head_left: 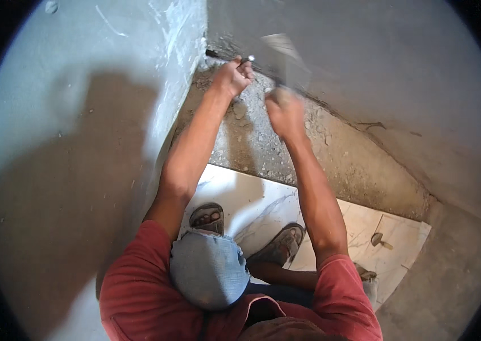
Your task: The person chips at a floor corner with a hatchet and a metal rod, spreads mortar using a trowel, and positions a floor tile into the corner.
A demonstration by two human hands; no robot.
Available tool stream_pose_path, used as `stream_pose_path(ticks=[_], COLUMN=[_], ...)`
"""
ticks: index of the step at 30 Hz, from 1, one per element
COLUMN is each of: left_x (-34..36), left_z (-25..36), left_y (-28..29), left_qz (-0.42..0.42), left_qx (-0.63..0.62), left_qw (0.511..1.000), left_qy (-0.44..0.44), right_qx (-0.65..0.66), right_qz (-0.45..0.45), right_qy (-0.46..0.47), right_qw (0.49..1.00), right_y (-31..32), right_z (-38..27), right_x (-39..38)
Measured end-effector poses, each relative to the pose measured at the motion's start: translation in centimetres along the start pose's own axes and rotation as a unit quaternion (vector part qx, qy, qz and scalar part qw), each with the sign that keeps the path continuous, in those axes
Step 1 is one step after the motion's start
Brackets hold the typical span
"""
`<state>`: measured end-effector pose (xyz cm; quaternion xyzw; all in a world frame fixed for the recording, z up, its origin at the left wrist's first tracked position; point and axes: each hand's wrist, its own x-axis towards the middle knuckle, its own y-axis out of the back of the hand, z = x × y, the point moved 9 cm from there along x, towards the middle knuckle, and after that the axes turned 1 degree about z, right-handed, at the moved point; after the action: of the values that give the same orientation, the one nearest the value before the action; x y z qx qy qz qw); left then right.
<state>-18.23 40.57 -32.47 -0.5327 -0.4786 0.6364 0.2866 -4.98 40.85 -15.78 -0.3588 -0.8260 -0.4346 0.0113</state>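
Left hand (pixel 236 79) is grasping short dark metal rod (pixel 246 60) with shiny round end, near foot of smooth grey wall (pixel 377 62), close to corner (pixel 209 54); rough grey-brown rubble strip (pixel 260 139) is lying bare below both hands; right hand (pixel 284 112) is clenching blurred grey broad-headed tool (pixel 287 57), just right of rod; white grey-veined tiles (pixel 277 199) are covering nearer floor, that stretch seemingly done; work along wall foot is looking unfinished, uncovered strip probably being left for later
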Motion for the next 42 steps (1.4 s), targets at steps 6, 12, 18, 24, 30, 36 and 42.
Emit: stream_pose_path(ticks=[6, 12, 18, 24, 30, 36, 42], left_x=[-1.3, -8.1, -20.4, -25.8, -32.9, -37.4, -32.5], left_z=[0.3, -4.5, -8.7, -6.0, -1.4, -1.3, -6.1], left_y=[4.0, 8.4, 10.8, 12.1, 10.7, 8.7, 9.2], left_qz=[0.097, 0.119, 0.151, 0.189, 0.276, 0.361, 0.213], left_qx=[0.131, 0.438, 0.543, 0.690, 0.725, 0.692, 0.786], left_qw=[0.987, 0.890, 0.826, 0.694, 0.622, 0.614, 0.580], left_qy=[-0.013, -0.040, -0.004, -0.088, -0.110, -0.117, 0.012], right_qx=[-0.073, -0.152, -0.073, -0.054, -0.057, 0.054, 0.070], right_qz=[-0.261, -0.308, -0.288, -0.367, -0.379, -0.397, -0.345], right_qy=[-0.231, -0.274, -0.337, -0.278, -0.183, -0.146, -0.082], right_qw=[0.935, 0.898, 0.894, 0.886, 0.905, 0.905, 0.932], right_y=[1.0, 12.2, 12.2, 2.9, -0.8, -2.9, -1.4], right_z=[4.4, 5.5, 4.9, 6.3, 4.7, 1.8, 2.4], right_x=[-2.9, -8.8, -21.8, -29.2, -28.5, -27.8, -29.3])
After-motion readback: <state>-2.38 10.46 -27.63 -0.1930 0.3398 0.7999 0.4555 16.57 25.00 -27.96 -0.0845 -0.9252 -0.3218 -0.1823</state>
